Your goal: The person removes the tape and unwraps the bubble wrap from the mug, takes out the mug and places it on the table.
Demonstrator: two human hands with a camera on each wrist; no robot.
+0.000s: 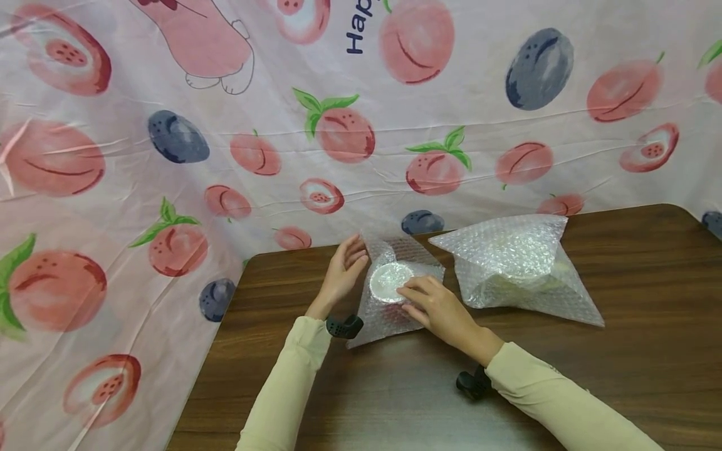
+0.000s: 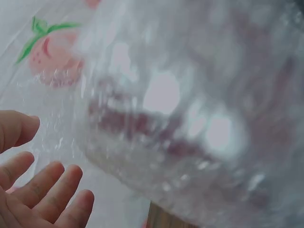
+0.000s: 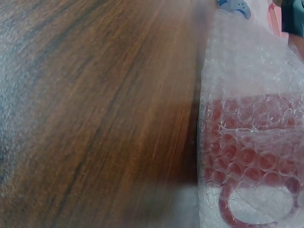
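My right hand [image 1: 437, 310] presses flat on a round white dish [image 1: 389, 282] lying in bubble wrap [image 1: 389, 313]. My left hand [image 1: 344, 269] is spread beside it. A wrapped bundle [image 1: 516, 263] sits nearby.

Clear bubble wrap [image 1: 389, 313] w/ round-bubble pattern under both hands' fingers, white round dish [image 1: 389, 282] betw. fingertips, dark brown wood-grain table [image 1: 620, 351] below, pale yellow sleeves [image 1: 293, 376], pink cloth [image 1: 141, 188] w/ peach, plum & green-leaf print beyond fingertips, black wrist straps [image 1: 345, 327]
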